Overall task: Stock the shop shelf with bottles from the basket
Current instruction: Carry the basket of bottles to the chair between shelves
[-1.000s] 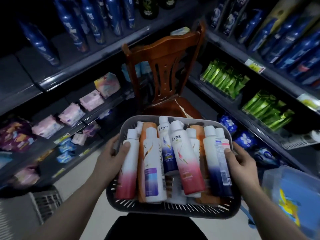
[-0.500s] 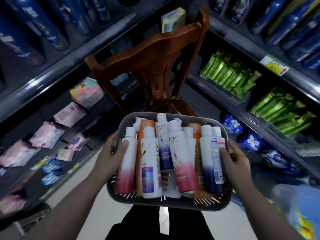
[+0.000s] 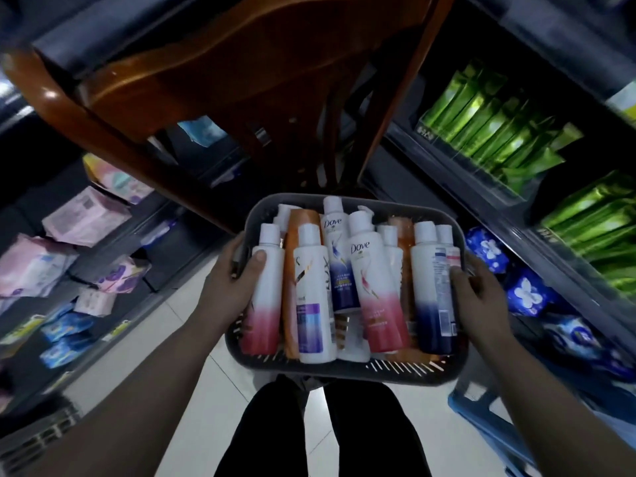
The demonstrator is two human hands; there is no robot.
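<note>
Between two runs of dark shop shelving, a wooden chair (image 3: 261, 87) fills the upper middle of the view, its carved back looming large and partly blurred. On one side, the left shelves (image 3: 113, 270) carry pink and pastel soft packs above blue packs lower down; on the other, the right shelves (image 3: 426, 166) hold rows of green sachets (image 3: 499, 132) over blue flowered packs (image 3: 523, 290). Pale floor tiles (image 3: 196, 425) run down the aisle, with a blue plastic crate (image 3: 488, 428) at the lower right edge and the person's dark trousers (image 3: 316, 432) showing below. Held out in front of the chair is a grey slotted basket (image 3: 344, 371), packed with bottles lying side by side, caps pointing away. The left hand (image 3: 227, 287) grips the basket's left rim, its thumb pressed on a white-and-pink bottle (image 3: 263, 290). The right hand (image 3: 478, 297) clasps the right rim, thumb against a white-and-navy bottle (image 3: 432, 290). Between these lie a Lux bottle (image 3: 313, 297) with a purple label, a Dove bottle (image 3: 373, 287) fading to pink, a Dove bottle with a dark blue base (image 3: 339, 259), and orange bottles (image 3: 299, 222) partly buried underneath
</note>
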